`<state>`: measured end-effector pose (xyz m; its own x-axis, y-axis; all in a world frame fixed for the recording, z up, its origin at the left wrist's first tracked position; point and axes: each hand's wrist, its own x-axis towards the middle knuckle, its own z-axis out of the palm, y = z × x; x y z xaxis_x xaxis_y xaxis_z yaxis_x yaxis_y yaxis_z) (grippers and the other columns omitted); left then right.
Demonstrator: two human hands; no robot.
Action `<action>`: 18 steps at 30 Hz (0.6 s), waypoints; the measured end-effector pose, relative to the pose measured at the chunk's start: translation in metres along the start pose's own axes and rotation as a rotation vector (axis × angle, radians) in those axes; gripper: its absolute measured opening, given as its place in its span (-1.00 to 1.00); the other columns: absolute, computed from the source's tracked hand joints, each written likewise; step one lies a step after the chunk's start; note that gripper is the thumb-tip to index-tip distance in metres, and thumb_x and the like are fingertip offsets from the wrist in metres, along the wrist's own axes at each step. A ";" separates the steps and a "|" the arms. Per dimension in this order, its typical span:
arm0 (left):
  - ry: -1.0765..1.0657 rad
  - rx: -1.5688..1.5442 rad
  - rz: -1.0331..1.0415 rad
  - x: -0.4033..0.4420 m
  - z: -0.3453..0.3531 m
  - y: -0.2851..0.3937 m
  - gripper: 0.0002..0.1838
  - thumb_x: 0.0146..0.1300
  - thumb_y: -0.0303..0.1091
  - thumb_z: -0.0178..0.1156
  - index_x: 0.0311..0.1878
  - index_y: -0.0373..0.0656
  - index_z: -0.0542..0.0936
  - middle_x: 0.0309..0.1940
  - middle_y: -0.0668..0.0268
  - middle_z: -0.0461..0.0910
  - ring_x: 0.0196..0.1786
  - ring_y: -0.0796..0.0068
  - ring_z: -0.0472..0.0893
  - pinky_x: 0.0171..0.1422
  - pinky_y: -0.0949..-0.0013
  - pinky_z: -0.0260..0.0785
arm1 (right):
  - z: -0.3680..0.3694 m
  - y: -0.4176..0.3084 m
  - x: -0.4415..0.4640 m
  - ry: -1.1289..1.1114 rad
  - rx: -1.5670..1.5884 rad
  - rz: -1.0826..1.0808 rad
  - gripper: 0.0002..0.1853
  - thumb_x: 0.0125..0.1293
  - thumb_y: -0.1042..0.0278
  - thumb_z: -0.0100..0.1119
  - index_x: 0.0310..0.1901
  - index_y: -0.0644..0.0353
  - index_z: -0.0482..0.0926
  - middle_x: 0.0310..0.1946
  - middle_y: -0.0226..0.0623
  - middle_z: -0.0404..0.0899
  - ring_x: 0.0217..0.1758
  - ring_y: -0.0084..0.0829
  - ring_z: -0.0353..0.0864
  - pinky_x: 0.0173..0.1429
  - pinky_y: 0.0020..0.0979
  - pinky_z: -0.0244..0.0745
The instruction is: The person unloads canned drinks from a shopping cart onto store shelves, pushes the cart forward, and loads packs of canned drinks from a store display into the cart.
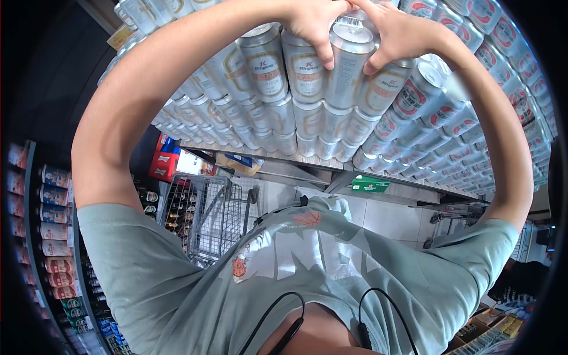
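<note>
A silver beer can point(350, 56) with a barcode strip near its top stands in the top layer of a stack. My left hand point(313, 26) is curved round its left side, thumb pointing down the front. Round the right side curves my right hand point(399, 29), its thumb against the can's edge. The fingertips of both hands meet behind the can's top, partly out of frame. Just left of it is a Kingway beer can point(306, 74), and another Kingway can point(386, 86) sits at the right, below my right thumb.
Red-and-silver cans point(420, 89) are stacked to the right. The stacks rest on a wooden shelf point(284, 158). Below are a wire cart point(207, 207) and a green box point(370, 184). Shelves of canned drinks point(56, 231) line the left. A person in dark clothing point(520, 284) is at the far right.
</note>
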<state>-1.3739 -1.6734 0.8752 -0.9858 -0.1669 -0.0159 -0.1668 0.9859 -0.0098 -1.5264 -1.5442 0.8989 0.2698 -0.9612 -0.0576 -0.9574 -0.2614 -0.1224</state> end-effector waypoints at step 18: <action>0.167 0.050 0.003 -0.031 -0.003 0.030 0.00 -0.38 -0.02 0.61 0.15 -0.40 0.44 0.00 -0.15 0.59 0.09 -0.05 0.60 0.18 0.14 0.46 | -0.005 -0.017 -0.003 -0.068 -0.086 0.062 0.46 -0.29 -0.09 0.62 0.50 0.39 -0.21 0.16 0.32 0.46 0.24 0.03 0.51 0.31 -0.25 0.41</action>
<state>-1.3485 -1.6385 0.8789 -0.9762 -0.1562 0.1506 -0.1668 0.9842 -0.0601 -1.5110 -1.5372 0.9065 0.2136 -0.9683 -0.1299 -0.9769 -0.2113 -0.0316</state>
